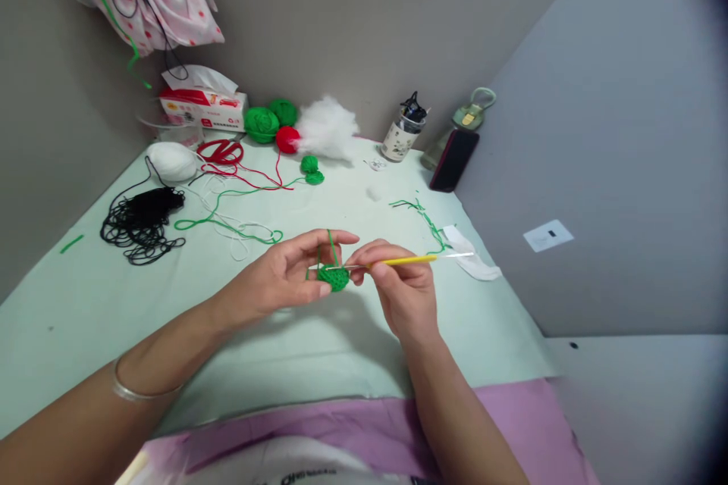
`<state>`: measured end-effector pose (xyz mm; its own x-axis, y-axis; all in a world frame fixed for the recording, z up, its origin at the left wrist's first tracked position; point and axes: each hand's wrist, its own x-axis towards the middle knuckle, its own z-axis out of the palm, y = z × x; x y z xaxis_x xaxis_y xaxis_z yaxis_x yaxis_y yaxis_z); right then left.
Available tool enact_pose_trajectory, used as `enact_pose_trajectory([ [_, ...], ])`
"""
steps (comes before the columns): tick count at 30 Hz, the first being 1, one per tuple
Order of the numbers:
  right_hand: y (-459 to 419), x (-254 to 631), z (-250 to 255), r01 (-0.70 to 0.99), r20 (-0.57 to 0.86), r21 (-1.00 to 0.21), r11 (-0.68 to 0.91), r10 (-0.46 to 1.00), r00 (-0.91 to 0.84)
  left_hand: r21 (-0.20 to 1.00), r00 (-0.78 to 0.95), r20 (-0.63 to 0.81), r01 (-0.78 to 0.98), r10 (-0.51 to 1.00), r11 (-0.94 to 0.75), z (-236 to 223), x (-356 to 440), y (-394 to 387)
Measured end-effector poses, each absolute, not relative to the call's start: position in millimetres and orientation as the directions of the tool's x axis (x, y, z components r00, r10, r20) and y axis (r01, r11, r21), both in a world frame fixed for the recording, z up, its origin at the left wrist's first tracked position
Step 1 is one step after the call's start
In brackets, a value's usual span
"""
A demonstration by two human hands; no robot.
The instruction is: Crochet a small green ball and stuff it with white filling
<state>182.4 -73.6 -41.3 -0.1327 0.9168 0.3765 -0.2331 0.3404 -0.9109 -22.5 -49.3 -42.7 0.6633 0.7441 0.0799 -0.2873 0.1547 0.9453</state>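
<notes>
My left hand (290, 269) pinches a small green crochet piece (334, 278) between thumb and fingers, above the middle of the table. Green yarn loops over its raised index finger. My right hand (401, 280) grips a crochet hook (403, 261) with a yellow handle, held nearly level. The hook's metal shaft reaches left to the top edge of the crochet piece; its very tip is too small to make out. Behind the hands, a green strand (216, 221) lies in loose curves and runs toward a small green ball (310, 165).
At the back are a tissue box (210, 110), green yarn balls (262, 125), a red ball (287, 139), white stuffing (327, 129), a pen cup (403, 135) and a phone (453, 159). Left lie scissors (221, 153), white yarn (171, 161) and black yarn (145, 216). Green scraps (429, 223) lie right.
</notes>
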Motion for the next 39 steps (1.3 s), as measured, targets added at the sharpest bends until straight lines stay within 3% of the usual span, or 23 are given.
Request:
enact_pose_trajectory([
  [3, -76.6, 179.5, -42.6, -0.106, 0.494, -0.869, 0.483, 0.86, -0.129, 0.963, 0.626, 0.087, -0.252, 0.775, 0.096, -41.5, -17.9, -53.6],
  [7, -78.6, 176.5, -42.3, -0.048, 0.515, -0.857, 0.513, 0.852, -0.092, 0.989, 0.557, 0.067, -0.147, 0.828, 0.018, -37.1, -14.5, -58.5],
  [12, -76.5, 173.8, -45.2, -0.103, 0.475, -0.877, 0.469, 0.879, -0.035, 0.989, 0.503, 0.143, -0.052, 0.852, -0.135, -32.8, -11.0, -60.5],
  [20, -71.6, 180.3, -47.4, -0.301, 0.298, -0.92, 0.249, 0.946, -0.13, 0.987, 0.468, 0.135, 0.013, 0.873, -0.159, -31.3, -13.3, -60.0],
  [32, -74.2, 186.5, -39.1, -0.011, 0.403, -0.912, 0.41, 0.892, -0.206, 0.952, 0.464, 0.192, 0.126, 0.864, -0.279, -31.8, -12.3, -58.1],
  [39, -72.7, 191.9, -36.8, 0.12, 0.411, -0.873, 0.473, 0.846, -0.34, 0.909, 0.516, 0.197, 0.223, 0.834, -0.353, -33.9, -12.6, -54.8],
])
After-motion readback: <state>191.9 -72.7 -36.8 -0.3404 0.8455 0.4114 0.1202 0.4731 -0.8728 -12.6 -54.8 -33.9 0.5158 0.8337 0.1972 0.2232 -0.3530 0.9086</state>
